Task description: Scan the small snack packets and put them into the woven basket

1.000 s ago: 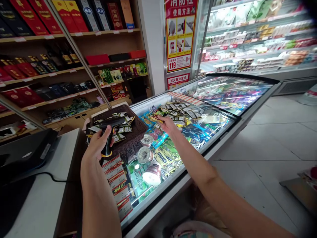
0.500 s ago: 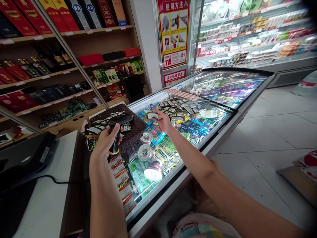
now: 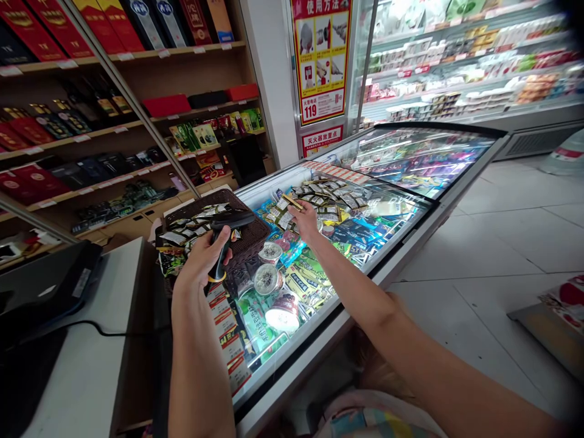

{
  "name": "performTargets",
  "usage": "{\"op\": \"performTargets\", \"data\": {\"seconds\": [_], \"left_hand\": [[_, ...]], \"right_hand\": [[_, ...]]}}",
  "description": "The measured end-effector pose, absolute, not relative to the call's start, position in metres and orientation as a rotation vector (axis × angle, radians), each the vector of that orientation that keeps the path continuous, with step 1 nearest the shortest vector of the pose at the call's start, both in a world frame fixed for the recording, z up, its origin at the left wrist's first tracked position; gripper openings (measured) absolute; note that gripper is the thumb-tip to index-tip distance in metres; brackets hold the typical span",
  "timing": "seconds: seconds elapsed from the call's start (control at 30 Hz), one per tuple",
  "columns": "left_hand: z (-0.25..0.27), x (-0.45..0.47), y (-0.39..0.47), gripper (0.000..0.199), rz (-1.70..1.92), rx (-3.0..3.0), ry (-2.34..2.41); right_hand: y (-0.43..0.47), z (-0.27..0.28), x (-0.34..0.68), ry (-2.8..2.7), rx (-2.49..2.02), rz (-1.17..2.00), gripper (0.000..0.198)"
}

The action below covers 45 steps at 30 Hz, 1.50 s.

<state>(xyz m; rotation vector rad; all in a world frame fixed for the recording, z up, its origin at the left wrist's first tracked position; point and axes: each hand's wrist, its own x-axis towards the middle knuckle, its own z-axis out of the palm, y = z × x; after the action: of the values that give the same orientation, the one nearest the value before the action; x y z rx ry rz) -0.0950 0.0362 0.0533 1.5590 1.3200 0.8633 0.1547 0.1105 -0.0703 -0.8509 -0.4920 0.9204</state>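
Note:
In my left hand point(image 3: 201, 257) is a black handheld barcode scanner point(image 3: 232, 219), its fingers wrapped round the grip with a yellow band at the base. The scanner's head lies over a brown wicker basket point(image 3: 255, 236) that holds several dark-and-white snack packets point(image 3: 185, 231). My right hand point(image 3: 307, 220) pinches a small snack packet point(image 3: 292, 202) with a gold edge, turned nearly edge-on. Behind and beside that hand, a pile of similar packets point(image 3: 331, 191) is spread over the freezer's glass top.
The chest freezer point(image 3: 319, 328) holds colourful ice-cream packs and round tubs point(image 3: 268, 278). A white counter point(image 3: 107, 322) with a black device point(image 3: 59, 286) and cable is at the left. Shelves of boxes point(image 3: 166, 106) stand behind; a chilled display point(image 3: 456, 73) is at the far right.
My right hand has tilted the packet from face-on to nearly edge-on. My left hand and the scanner have shifted slightly right.

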Motion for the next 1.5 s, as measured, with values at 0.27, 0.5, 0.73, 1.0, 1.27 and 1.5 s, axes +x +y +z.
{"op": "performTargets", "data": {"seconds": [0.27, 0.5, 0.73, 1.0, 1.27, 1.5], "left_hand": [[0.055, -0.087, 0.031, 0.06, 0.771, 1.551, 1.29], [0.053, -0.086, 0.033, 0.056, 0.792, 1.564, 1.261], [0.051, -0.091, 0.036, 0.057, 0.791, 1.544, 1.315], [0.051, -0.111, 0.043, 0.056, 0.916, 1.537, 1.283], [0.059, -0.143, 0.039, 0.063, 1.071, 1.406, 1.459], [0.057, -0.187, 0.039, 0.048, 1.338, 1.213, 1.816]], "right_hand": [[0.117, -0.077, 0.16, -0.478, -0.811, 0.92, 0.036], [0.117, -0.077, 0.161, -0.489, -0.799, 0.928, 0.038], [0.127, -0.083, 0.165, -0.395, -0.868, 0.839, 0.029], [0.131, -0.093, 0.254, -0.04, -1.055, 0.253, 0.04], [0.132, -0.087, 0.237, -0.306, -1.008, 0.626, 0.043], [0.134, -0.065, 0.123, -0.824, -0.959, 0.842, 0.018]]}}
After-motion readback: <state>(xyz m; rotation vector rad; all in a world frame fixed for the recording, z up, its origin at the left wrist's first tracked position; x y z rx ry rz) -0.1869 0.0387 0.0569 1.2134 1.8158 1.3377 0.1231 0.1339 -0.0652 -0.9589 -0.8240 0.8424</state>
